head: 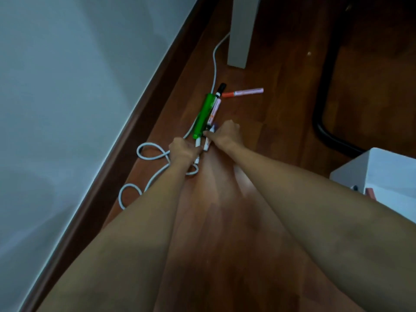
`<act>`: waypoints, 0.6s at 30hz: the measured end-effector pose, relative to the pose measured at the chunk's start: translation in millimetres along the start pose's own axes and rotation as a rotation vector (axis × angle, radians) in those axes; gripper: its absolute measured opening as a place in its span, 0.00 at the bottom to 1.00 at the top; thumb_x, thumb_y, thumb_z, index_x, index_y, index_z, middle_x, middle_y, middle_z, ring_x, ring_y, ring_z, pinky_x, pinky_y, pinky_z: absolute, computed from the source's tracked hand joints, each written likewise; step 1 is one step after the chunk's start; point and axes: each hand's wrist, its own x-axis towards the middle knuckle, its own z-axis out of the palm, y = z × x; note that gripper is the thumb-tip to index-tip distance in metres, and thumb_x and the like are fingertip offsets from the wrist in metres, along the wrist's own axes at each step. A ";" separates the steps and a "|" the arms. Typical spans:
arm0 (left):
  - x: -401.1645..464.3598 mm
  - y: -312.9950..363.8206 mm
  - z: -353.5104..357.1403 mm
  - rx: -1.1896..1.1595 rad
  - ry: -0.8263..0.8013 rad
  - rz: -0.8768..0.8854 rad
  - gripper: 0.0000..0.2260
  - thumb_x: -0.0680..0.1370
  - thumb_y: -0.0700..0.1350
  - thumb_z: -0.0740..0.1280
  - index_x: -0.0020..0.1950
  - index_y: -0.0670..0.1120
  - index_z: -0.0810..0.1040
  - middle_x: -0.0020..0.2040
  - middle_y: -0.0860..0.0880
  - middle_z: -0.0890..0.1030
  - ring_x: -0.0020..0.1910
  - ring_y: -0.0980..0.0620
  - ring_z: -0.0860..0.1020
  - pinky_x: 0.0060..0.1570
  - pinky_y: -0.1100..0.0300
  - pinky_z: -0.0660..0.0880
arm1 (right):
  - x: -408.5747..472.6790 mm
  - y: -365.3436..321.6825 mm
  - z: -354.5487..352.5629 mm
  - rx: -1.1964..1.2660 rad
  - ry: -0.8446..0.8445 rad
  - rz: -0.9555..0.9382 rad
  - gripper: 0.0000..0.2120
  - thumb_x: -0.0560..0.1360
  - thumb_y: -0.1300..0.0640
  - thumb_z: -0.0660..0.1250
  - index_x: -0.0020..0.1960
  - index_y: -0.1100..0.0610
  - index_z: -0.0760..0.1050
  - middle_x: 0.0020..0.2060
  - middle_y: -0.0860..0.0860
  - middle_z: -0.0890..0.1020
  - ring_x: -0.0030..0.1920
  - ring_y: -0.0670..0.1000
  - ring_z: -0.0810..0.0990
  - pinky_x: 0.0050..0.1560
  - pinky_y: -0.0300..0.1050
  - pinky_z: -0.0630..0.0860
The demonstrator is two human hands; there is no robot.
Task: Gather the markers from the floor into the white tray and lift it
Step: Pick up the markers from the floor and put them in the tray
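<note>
No readable text; print on pink marker (214, 110) blurred.

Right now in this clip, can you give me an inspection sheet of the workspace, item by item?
Surface: reddish-brown wooden floor, glossy.
Job's things: bundle of markers led by a fat green one; separate pink marker with orange cap lying apart; white tray at right edge.
Clutter: nothing seen.
Grips: left hand and right hand both closed around the bundle's near ends.
Cables: looped white cable under the markers.
Surroundings: grey wall, white furniture leg, black tubular chair base.
</note>
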 end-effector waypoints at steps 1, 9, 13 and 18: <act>-0.9 2.5 0.8 -0.001 -0.001 -0.010 0.18 0.69 0.53 0.75 0.43 0.37 0.84 0.40 0.42 0.84 0.41 0.49 0.82 0.38 0.61 0.70 | -1.5 1.1 1.1 0.007 0.006 0.018 0.27 0.66 0.40 0.75 0.54 0.60 0.80 0.55 0.61 0.82 0.57 0.61 0.80 0.49 0.47 0.75; -33.0 23.0 -10.3 0.042 -0.044 -0.033 0.15 0.68 0.50 0.74 0.42 0.36 0.85 0.41 0.39 0.86 0.44 0.44 0.84 0.46 0.55 0.79 | -45.7 11.3 -31.7 0.001 0.020 0.107 0.20 0.73 0.49 0.71 0.56 0.64 0.78 0.56 0.63 0.80 0.57 0.62 0.80 0.49 0.48 0.77; -93.3 77.1 -36.0 -0.025 -0.101 0.021 0.11 0.70 0.45 0.74 0.43 0.36 0.85 0.40 0.39 0.84 0.42 0.44 0.83 0.39 0.58 0.76 | -73.8 1.0 -105.3 0.053 0.122 0.128 0.22 0.69 0.44 0.73 0.51 0.63 0.82 0.51 0.61 0.83 0.51 0.61 0.84 0.48 0.47 0.79; -105.0 83.8 -16.8 -0.033 -0.168 0.005 0.10 0.70 0.46 0.76 0.40 0.39 0.84 0.44 0.40 0.86 0.45 0.44 0.85 0.46 0.59 0.79 | -81.9 19.6 -120.1 0.055 0.140 0.172 0.24 0.66 0.42 0.73 0.49 0.61 0.84 0.49 0.61 0.85 0.49 0.60 0.85 0.51 0.48 0.82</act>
